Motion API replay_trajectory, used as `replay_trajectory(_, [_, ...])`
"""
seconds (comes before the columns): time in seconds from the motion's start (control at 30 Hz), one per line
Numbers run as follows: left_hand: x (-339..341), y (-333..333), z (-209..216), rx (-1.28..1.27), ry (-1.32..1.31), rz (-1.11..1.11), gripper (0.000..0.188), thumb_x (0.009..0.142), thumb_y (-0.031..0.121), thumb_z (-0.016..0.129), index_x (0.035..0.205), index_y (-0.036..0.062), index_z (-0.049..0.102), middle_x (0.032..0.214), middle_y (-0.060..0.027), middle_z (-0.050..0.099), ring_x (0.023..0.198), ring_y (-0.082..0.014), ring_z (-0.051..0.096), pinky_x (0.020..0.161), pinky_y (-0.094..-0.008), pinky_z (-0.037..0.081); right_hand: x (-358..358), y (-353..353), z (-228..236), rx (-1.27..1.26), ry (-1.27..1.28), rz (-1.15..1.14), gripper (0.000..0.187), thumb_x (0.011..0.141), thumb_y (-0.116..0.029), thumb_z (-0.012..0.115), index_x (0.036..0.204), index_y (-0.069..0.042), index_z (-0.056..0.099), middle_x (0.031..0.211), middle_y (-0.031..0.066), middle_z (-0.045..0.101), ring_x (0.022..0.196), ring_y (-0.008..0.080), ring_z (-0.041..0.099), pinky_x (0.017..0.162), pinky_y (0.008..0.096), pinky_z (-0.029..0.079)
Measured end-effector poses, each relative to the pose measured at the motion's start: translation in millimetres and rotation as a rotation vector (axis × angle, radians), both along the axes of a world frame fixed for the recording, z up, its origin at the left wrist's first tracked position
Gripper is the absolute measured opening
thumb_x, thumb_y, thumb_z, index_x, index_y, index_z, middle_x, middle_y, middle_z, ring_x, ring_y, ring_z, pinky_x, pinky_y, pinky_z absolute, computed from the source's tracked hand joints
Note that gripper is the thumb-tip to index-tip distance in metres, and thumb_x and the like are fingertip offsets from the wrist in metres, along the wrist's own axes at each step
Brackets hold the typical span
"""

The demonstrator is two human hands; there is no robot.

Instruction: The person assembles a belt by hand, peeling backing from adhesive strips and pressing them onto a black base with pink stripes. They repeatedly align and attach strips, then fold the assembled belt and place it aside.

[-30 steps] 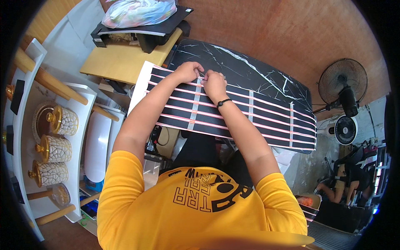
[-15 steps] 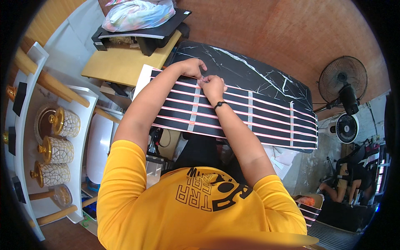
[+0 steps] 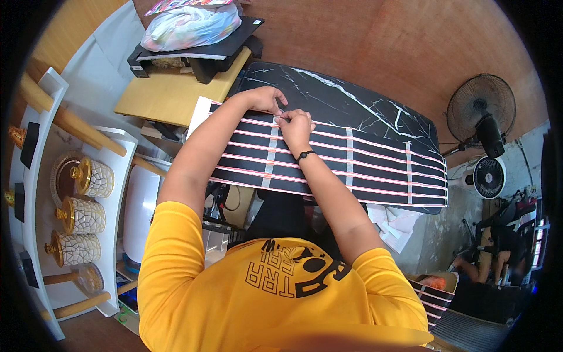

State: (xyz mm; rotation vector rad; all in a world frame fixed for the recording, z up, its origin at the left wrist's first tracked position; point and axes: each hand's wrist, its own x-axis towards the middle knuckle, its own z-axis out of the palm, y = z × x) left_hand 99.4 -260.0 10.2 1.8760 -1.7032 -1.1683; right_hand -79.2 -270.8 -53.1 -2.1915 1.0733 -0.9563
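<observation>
A long black panel (image 3: 328,166) striped with red-and-white bands lies across the marble-patterned black table (image 3: 328,97). Several bands run along its length, and pale translucent tape strips cross them. At the far edge, by the leftmost tape strip (image 3: 271,154), my hands meet. My left hand (image 3: 265,98) bends over the edge, its fingertips pinched by the strip's end and one finger raised. My right hand (image 3: 297,125), with a dark bracelet at the wrist, pinches the same end from the near side, its other fingers curled. The fingertips partly hide the small pale piece between them.
Left of the table, a yellow-topped desk (image 3: 158,97) bears a black printer-like machine and a plastic bag (image 3: 193,28). White shelves with gold-lidded jars (image 3: 85,214) stand at far left. Fans (image 3: 482,114) are at right. Farther back, a person (image 3: 498,249) bends down.
Both hands stay at the far edge by the leftmost strip, with small shifts of the fingers. The view has shifted slightly.
</observation>
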Motion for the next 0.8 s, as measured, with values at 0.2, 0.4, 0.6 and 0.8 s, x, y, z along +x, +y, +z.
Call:
replay_trajectory(0.2, [-9,-4,8,-0.044,-0.078,-0.030,0.057,0.071,0.003,0.075,0.122,-0.0036,0.051,0.086,-0.0119,0.072,0.075,-0.0158,0.067,0.068,-0.0279,0.052,0,-3,1,0.039,0.038,0.004,0.016,0.072,-0.024,0.082,0.079,-0.011,0.075,0.094,0.0070,0.067,0.103,0.0297,0.057,0.085,0.0485,0.038])
replay_trajectory(0.4, [-13,-3,7,-0.061,-0.108,0.026,0.061,0.063,0.004,0.078,0.117,-0.0035,0.051,0.086,-0.0110,0.071,0.080,-0.0205,0.067,0.073,-0.0308,0.053,-1,2,3,-0.036,0.006,-0.003,0.013,0.071,-0.020,0.081,0.074,-0.011,0.073,0.091,0.0056,0.066,0.099,0.0285,0.057,0.083,0.0477,0.038])
replay_trajectory(0.6, [-11,-2,1,-0.048,-0.010,0.105,0.062,0.062,0.004,0.079,0.115,-0.0055,0.050,0.084,-0.0119,0.071,0.078,-0.0198,0.067,0.071,-0.0316,0.053,-3,4,4,-0.058,-0.044,0.019,0.011,0.072,-0.017,0.080,0.072,-0.010,0.072,0.088,0.0041,0.065,0.099,0.0273,0.056,0.082,0.0469,0.038])
replay_trajectory(0.8, [-15,-8,-6,-0.071,-0.160,0.123,0.061,0.059,0.010,0.082,0.112,-0.0022,0.055,0.094,-0.0164,0.069,0.085,-0.0234,0.067,0.074,-0.0330,0.052,-4,7,5,-0.124,-0.030,0.045,0.008,0.072,-0.015,0.079,0.073,-0.011,0.072,0.089,0.0036,0.065,0.099,0.0264,0.056,0.083,0.0466,0.037])
